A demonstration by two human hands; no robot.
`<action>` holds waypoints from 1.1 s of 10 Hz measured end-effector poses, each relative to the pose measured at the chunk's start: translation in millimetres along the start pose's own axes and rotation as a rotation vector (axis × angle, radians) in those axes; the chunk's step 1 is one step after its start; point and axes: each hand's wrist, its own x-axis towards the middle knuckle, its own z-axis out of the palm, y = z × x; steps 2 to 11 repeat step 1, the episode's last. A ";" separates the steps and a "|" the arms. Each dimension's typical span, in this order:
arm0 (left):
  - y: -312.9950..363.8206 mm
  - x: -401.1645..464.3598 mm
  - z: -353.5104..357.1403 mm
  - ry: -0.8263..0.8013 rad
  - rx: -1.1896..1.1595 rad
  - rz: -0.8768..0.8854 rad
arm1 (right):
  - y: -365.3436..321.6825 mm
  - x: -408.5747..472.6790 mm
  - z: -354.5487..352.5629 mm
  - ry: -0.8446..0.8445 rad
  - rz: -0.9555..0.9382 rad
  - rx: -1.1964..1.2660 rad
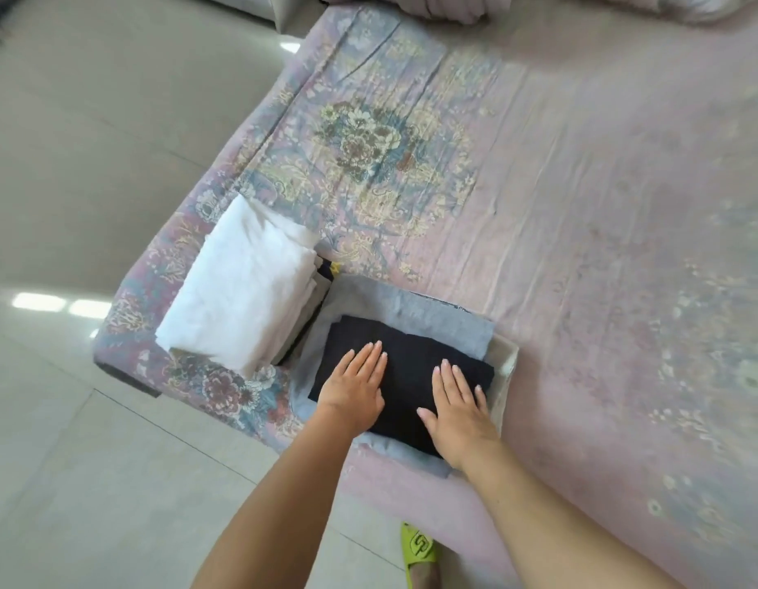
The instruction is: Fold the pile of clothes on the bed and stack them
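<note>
A yellow-green slipper at the bottom edge carries a dark raised mark on its strap that looks like letters, but it is too blurred to read. No other writing can be made out.

The bed fills most of the view, covered by a faded pink sheet with a large flower pattern in blue, cream and brown near its corner and small pale sprigs across the rest. The sheet is creased in long lines. The corner of the bed points toward the lower left, and beyond it lies a floor of large pale glossy tiles that catch bright patches of light. Rumpled bedding sits at the far edge of the bed.

Near the corner there are two stacks side by side. The white stack has a folded white garment on top, with edges of darker and grey pieces showing beneath it on its right side. Just beside it, nearer the person, a folded black garment lies flat on a folded grey garment, which rests on a cream piece whose edge shows at the right.

The left hand lies flat on the left part of the black garment, fingers straight and together. The right hand lies flat on its right part, fingers straight, thumb spread out.
</note>
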 end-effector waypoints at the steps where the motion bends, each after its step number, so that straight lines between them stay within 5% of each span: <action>1: 6.1 -30.0 -16.2 -0.043 0.028 0.030 | 5.1 -31.8 -16.2 0.012 -0.010 -0.005; 11: 6.1 -30.0 -16.2 -0.043 0.028 0.030 | 5.1 -31.8 -16.2 0.012 -0.010 -0.005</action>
